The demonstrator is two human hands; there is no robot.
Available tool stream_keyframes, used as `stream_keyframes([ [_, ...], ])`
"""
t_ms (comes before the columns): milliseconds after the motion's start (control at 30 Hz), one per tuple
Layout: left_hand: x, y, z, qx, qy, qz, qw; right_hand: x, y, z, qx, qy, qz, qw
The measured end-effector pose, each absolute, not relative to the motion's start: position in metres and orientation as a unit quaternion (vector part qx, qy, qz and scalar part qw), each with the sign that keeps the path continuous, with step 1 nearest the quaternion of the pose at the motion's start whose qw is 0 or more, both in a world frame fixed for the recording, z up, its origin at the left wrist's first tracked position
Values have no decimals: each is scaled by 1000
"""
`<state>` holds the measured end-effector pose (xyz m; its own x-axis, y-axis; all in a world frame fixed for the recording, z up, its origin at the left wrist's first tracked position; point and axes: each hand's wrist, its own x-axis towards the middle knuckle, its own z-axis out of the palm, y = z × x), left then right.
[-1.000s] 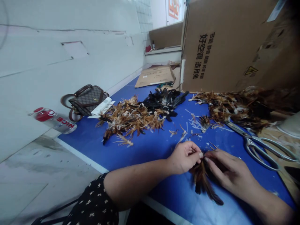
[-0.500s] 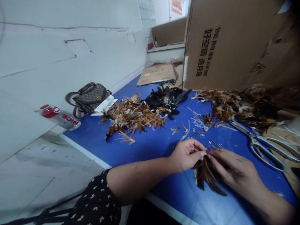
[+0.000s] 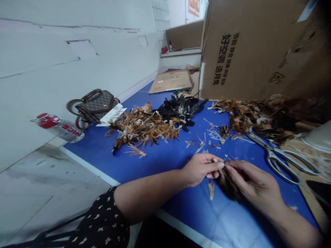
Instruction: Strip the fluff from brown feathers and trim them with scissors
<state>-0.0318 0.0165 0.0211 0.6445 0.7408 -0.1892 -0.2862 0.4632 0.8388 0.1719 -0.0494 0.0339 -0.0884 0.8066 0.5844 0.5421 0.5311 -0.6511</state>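
Both my hands meet over the near part of the blue table [image 3: 155, 172], pinching a small bunch of dark brown feathers [image 3: 229, 184]. My left hand [image 3: 203, 169] is closed, thumb and forefinger together at the quill end of the bunch. Thumb and fingers of my right hand [image 3: 252, 177] are closed on the same end from the other side, hiding part of it. The feather tips hang down between the hands. A small pale feather [image 3: 211, 190] lies just below my left fingers. Large scissors [image 3: 278, 151] rest to the right of my hands.
Piles of brown feathers [image 3: 147, 127], black feathers [image 3: 181, 110] and more brown feathers [image 3: 258, 117] lie beyond my hands, with loose scraps [image 3: 216, 134] between. At left are a handbag [image 3: 97, 106] and a plastic bottle [image 3: 60, 127]. A large cardboard box [image 3: 248, 51] stands behind.
My fingers have shifted slightly on the feather bunch, and its tips are less fanned out. The small pale feather now shows apart from the bunch. The view has turned slightly right.
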Motion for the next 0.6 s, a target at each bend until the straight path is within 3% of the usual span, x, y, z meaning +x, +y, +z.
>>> stream_keyframes([
  [100, -33, 17, 24, 433, 301, 321, 787, 178, -44, 36, -463, -743, 138, 463],
  [200, -36, 20, 28, 453, 333, 334, 757, 206, -35, 39, -541, -730, 37, 416],
  [267, -39, 23, 32, 461, 353, 349, 735, 236, -28, 39, -642, -685, -72, 336],
  [333, -42, 25, 37, 469, 365, 365, 717, 268, -21, 36, -719, -643, -171, 201],
  [433, -44, 27, 43, 475, 371, 388, 697, 306, -13, 28, -765, -614, -194, -1],
  [500, -45, 29, 44, 475, 372, 397, 691, 321, -9, 23, -771, -614, -167, -32],
  [600, -45, 30, 45, 476, 376, 402, 686, 332, -6, 18, -756, -637, -149, 18],
])
